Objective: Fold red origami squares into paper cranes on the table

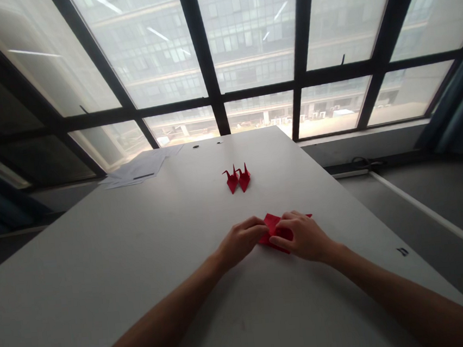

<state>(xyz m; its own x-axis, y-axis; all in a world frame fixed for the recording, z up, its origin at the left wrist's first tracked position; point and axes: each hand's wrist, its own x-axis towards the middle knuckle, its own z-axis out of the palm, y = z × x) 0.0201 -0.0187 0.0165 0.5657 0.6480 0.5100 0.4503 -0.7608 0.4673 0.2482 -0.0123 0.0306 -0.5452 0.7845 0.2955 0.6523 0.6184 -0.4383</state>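
Note:
A folded sheet of red origami paper (271, 221) lies on the white table (150, 268) in front of me, partly covered by my fingers. My left hand (243, 239) holds its left edge, with the fingers bent together over the paper. On the other side my right hand (305, 238) grips it, thumb and fingers curled in a pinch near the middle. A red corner pokes out past the right knuckles. Beyond my hands stand two finished red paper cranes, the left crane (232, 182) and the right crane (244, 180), side by side and very close together.
Loose white paper sheets (136, 169) lie at the table's far left edge. A dark-framed window wall (218, 95) rises behind the table. Near the right edge is a small dark mark (402, 252). Blue curtains (454, 108) hang at the far right, and a pale bar (427, 206) crosses the floor.

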